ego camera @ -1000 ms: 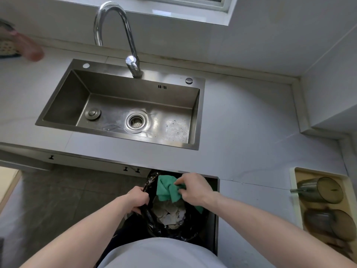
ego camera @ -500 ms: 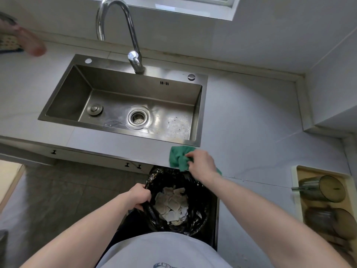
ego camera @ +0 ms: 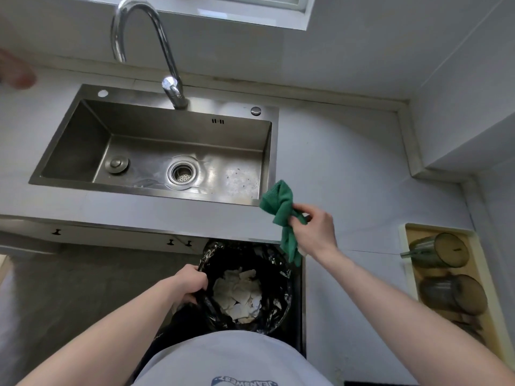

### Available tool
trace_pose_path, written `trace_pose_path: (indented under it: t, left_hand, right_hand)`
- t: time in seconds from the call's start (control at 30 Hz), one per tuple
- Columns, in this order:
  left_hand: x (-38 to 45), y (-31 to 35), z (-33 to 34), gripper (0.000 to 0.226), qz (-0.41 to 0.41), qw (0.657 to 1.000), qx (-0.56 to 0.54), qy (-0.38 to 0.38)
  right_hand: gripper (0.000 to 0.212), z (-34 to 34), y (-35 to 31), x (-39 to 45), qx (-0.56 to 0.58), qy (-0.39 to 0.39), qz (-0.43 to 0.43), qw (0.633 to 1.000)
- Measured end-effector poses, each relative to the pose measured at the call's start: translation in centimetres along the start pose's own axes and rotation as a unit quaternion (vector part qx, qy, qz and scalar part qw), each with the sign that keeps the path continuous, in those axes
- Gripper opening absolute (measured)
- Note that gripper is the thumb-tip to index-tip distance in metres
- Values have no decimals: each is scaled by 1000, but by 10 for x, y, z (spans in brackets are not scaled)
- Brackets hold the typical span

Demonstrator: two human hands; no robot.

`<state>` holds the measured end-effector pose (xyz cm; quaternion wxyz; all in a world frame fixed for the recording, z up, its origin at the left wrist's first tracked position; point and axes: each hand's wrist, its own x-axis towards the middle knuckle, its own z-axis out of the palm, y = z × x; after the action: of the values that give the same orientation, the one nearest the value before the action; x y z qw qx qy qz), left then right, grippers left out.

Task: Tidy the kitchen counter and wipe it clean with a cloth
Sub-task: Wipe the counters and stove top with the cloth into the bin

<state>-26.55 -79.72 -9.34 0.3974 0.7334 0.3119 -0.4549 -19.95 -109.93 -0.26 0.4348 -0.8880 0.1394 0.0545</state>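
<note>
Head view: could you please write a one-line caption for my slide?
Right hand lifts a green cloth above the counter while left hand grips the bin bag.

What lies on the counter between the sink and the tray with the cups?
In the head view, only the right hand holding the green cloth hangs there; the counter between sink and tray is bare.

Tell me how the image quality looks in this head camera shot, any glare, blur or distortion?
Head view: wide-angle lens bends the grey counter edge and walls; daylight glare streaks the curved chrome faucet and the stainless steel sink floor; a pinkish blurred shape at far left is out of focus; the green cloth in the right hand is sharp.
</note>
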Motion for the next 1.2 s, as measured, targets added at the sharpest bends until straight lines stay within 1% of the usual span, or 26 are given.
trace_pose_path:
  t: [0.1,0.2,0.27,0.4,0.5,0.6,0.73,0.87,0.93,0.97,1.03,1.07,1.1,1.13,1.2]
  left_hand:
    - [0,0,2,15,6,1000,1,6]
    - [-2,3,4,15,11,1000,1,8]
    - [-4,5,6,16,15,1000,-2,9]
    - [-7,6,12,18,19,1000,-2,13]
    - [-4,5,16,17,18,1000,-15,12]
    - [-1,3,19,14,16,999,-25,11]
    - [3,2,23,17,16,999,-30,12]
    - [6,4,28,20,19,1000,-20,15]
    - [7,5,32,20,21,1000,-15,12]
    - [6,6,33,20,22,1000,-16,12]
    - [5,6,35,21,22,1000,-14,15]
    - [7,5,34,22,21,1000,-13,15]
    - [9,5,34,25,19,1000,-12,12]
    - [10,3,33,27,18,1000,-11,8]
    - [11,3,31,28,18,1000,-9,4]
  right_hand:
    - [30,-47,13,24,8,106,39,994]
    - [34,-84,46,36,-46,155,89,983]
    - [35,-97,75,35,-94,154,133,975]
    - [34,-95,131,17,-190,112,209,953]
    - [34,-76,149,8,-206,102,220,948]
    - [35,-58,149,8,-189,111,231,948]
    - [30,-35,140,-1,-188,101,208,955]
    - [26,-9,120,-21,-171,75,168,968]
    - [24,11,102,-36,-146,47,146,977]
    - [25,24,92,-44,-128,20,134,982]
    - [28,57,72,-64,-99,-70,102,987]
    - [27,73,64,-76,-90,-117,86,985]
    - [25,85,57,-86,-83,-147,78,983]
    - [23,91,52,-94,-72,-157,76,982]
    - [22,89,47,-98,-56,-142,76,985]
